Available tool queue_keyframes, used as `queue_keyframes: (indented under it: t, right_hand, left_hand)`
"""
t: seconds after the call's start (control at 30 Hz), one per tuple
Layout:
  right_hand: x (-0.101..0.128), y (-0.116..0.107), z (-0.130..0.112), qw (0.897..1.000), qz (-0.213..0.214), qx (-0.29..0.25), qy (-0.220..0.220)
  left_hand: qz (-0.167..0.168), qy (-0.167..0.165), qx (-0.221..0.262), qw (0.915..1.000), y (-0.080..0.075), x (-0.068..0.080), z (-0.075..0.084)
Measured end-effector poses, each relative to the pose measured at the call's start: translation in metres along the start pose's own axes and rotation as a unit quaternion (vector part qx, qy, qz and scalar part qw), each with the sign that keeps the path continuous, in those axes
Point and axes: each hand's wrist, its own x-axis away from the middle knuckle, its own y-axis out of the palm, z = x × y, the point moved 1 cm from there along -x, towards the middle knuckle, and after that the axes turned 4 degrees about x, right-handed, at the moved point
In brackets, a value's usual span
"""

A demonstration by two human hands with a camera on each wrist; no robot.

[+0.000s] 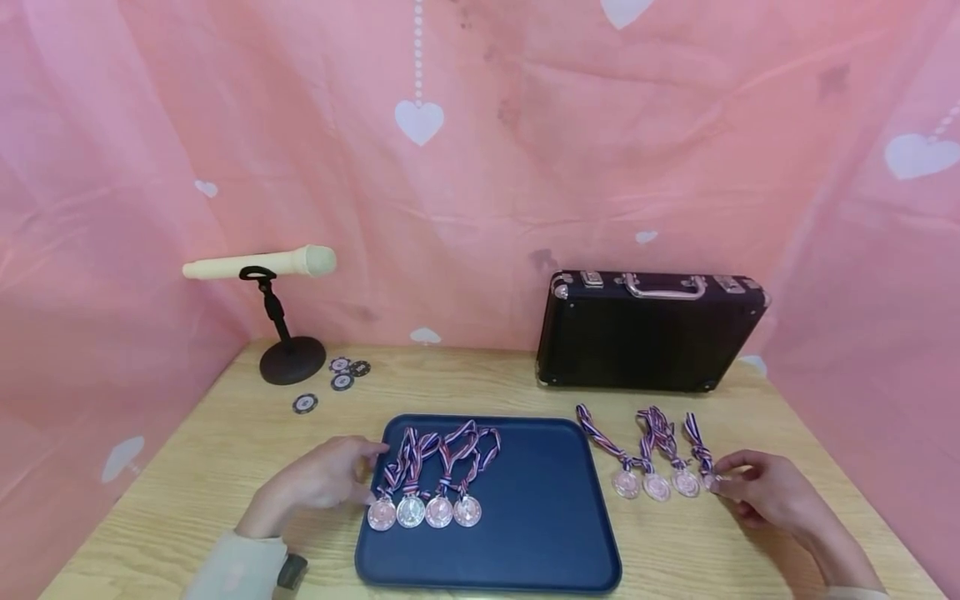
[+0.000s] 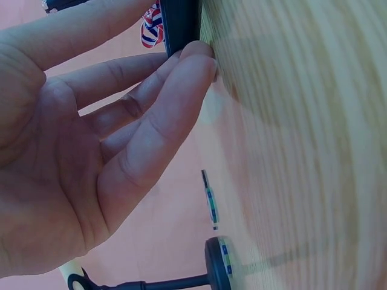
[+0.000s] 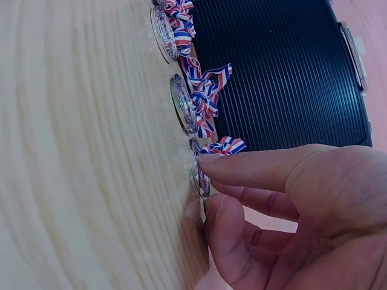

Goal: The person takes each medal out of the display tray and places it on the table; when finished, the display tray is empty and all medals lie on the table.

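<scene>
The right hand (image 1: 768, 492) pinches the rightmost medal (image 3: 200, 175) between thumb and forefinger, the medal lying flat on the wooden table (image 1: 225, 450), to the right of a dark blue tray (image 1: 540, 517). Its striped ribbon trails away from the hand toward a black case (image 1: 645, 333). Three more medals (image 1: 656, 485) lie in a row just beside the held one, between it and the tray's right edge, ribbons fanned back toward the case (which stands on its long side behind them, handle up).

The left hand (image 1: 322, 479) holds nothing — fingers nearly straight, fingertips (image 2: 196, 57) touching the tray's left edge and the tabletop. On the tray's left half, just beside that hand, four medals (image 1: 423, 510) lie in a row with their ribbons looped behind.

Further left and behind the tray, well apart from both hands, a cream microphone (image 1: 258, 263) rests level on a black stand (image 1: 288, 354), with four poker chips (image 1: 341, 375) scattered near its base. Pink cloth with white hearts (image 1: 418, 121) closes in the table on three sides.
</scene>
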Motion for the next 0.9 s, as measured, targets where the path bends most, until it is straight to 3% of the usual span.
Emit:
queue_keyframes:
  t: [0.57,0.9]
  right_hand:
    - [0.001,0.000,-0.007,1.000,0.016,0.016,-0.005]
    - [0.005,0.006,-0.034,0.999,0.023,0.006,-0.032]
  left_hand:
    - [0.000,0.003,-0.010,0.9999,0.000,0.001,0.000]
    - [-0.001,0.011,-0.017,0.9998,-0.001,0.001,0.002]
